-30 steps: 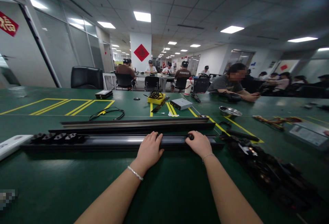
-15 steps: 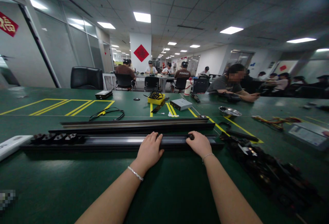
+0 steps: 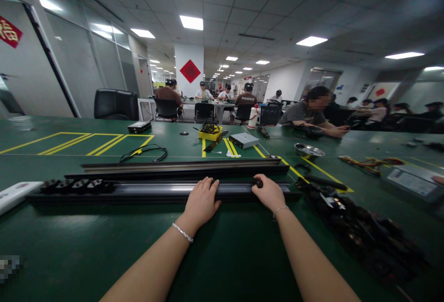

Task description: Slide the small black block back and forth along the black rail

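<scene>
A long black rail (image 3: 149,189) with a shiny inner channel lies across the green table. My left hand (image 3: 203,200) rests over its middle, fingers together and closed on the rail. Near the rail's right end, my right hand (image 3: 268,193) pinches a small black part (image 3: 257,183) between thumb and fingers. Several black blocks (image 3: 79,185) sit in a row in the rail's left end. Directly behind lies a second long dark rail (image 3: 180,167).
A heap of black parts (image 3: 360,228) lies at the right. Farther back are a yellow box (image 3: 210,133) with black cable, a grey box (image 3: 244,140), a metal bowl (image 3: 309,150) and a silver unit (image 3: 412,182). A person (image 3: 312,112) leans on the table's far side.
The view has shifted very slightly. Both hands hold nearly the same place on the rail. A bit more of another person's hand shows at the right edge.
</scene>
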`<state>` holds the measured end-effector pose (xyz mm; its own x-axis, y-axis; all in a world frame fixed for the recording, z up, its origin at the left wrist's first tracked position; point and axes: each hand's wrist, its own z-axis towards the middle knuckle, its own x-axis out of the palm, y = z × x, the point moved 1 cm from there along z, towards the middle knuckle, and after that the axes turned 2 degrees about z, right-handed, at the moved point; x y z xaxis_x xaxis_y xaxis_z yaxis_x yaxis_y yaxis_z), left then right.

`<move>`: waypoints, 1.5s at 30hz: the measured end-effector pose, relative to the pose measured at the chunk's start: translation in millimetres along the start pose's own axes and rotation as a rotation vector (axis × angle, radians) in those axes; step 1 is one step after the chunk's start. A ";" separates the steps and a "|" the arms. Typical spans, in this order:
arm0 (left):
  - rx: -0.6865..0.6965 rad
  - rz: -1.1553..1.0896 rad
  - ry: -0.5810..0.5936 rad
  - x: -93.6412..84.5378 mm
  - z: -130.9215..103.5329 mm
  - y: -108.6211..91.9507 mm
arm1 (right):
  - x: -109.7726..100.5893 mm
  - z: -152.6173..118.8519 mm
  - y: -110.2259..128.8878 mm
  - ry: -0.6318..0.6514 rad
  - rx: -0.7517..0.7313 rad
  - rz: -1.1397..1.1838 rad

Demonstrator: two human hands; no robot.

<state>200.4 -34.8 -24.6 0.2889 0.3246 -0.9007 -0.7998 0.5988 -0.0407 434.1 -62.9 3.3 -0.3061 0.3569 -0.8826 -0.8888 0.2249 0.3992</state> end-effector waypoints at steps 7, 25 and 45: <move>0.001 -0.011 0.009 -2.9 -0.5 -0.6 | -0.6 -1.9 0.5 -0.010 -0.027 0.007; -0.004 0.006 0.003 -2.3 -1.3 -1.6 | 2.1 -2.5 -1.2 -0.046 0.029 0.029; -0.049 0.069 0.033 -4.3 10.4 -24.9 | 4.8 -4.3 -0.7 -0.066 -0.073 -0.034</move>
<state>224.5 -43.5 -15.2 0.2156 0.3389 -0.9158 -0.8424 0.5389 0.0011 431.8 -65.3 -2.3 -0.2546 0.4095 -0.8760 -0.9215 0.1719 0.3482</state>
